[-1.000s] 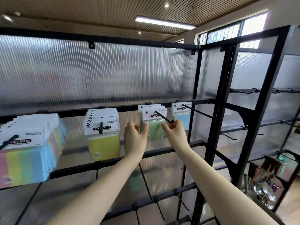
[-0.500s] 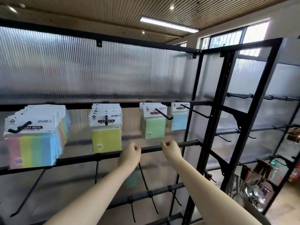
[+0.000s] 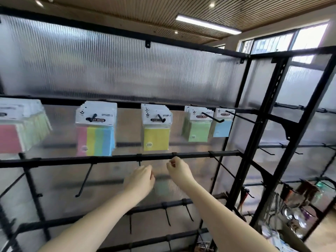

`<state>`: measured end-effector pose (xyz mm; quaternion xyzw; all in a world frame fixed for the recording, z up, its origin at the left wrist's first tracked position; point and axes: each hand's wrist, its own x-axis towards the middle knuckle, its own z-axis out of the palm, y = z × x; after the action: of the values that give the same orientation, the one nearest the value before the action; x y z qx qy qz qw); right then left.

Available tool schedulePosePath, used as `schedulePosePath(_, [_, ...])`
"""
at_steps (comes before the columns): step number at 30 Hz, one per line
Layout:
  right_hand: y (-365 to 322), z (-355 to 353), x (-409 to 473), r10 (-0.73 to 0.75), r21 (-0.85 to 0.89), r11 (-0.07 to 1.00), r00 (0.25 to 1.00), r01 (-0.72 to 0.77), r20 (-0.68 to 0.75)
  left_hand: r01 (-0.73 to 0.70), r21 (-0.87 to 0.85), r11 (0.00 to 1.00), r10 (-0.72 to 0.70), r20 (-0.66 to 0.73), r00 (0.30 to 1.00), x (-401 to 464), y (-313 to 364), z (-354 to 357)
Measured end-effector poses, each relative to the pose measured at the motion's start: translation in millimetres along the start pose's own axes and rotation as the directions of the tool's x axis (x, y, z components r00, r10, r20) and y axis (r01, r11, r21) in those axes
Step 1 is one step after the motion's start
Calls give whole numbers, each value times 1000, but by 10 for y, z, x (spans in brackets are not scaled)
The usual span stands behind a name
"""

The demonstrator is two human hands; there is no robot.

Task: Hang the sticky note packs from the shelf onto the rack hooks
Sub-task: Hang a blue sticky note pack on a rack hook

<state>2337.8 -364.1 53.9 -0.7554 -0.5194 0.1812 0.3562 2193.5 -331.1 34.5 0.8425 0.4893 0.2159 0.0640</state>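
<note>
Two bare forearms reach up from the bottom edge. Left hand [image 3: 141,180] sits just below the middle crossbar [image 3: 116,158], fingers loosely curled, holding nothing. Right hand [image 3: 179,169] is just beside it to the right, fingertips almost at the crossbar's underside, thumb and forefinger close together; nothing visible between them, fingers loosely curled too. Hands are near each other but apart.

Empty black hooks [image 3: 84,180] stick out from the crossbar toward the camera, left of the hands and to the right of them as well. Below the crossbar, lower bars carry more short empty hooks.

Above the crossbar, sticky note packs hang in a row from hooks on the next bar up. Straight above the left hand: yellow packs [image 3: 156,136]. Left of those: striped pink-yellow-green-blue packs [image 3: 97,139]. Far left, cut by the frame edge: a thick bunch with a pink front [image 3: 11,139]. Above and right of the right hand: green packs [image 3: 199,130], then a blue pack [image 3: 222,127] just beside them, near the black upright post [image 3: 254,124].

Behind everything is a ribbed translucent panel [image 3: 127,70]. Right of the post, a second rack section with blurred hanging items low down, too unclear to name. Slatted ceiling with a strip light [image 3: 207,23] overhead, window at upper right.
</note>
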Motion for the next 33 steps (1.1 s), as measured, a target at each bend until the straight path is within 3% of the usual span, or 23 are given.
schedulePosePath(14, [-1530, 1398, -1007, -255, -48, 963, 952, 266, 168, 166, -24, 986, -168, -210, 963, -1307, -1643, -1003])
schedulePosePath(22, [-2448, 2298, -1652, -446, -24, 880, 842, 475, 303, 319, -10, 948, -304, -324, 896, -2294, -2471, -1614])
schedulePosePath(33, [-3034, 3342, -2416, -641, 121, 732, 618, 670, 455, 644, -20, 765, -621, -287, 729, -3455, -3477, -1960])
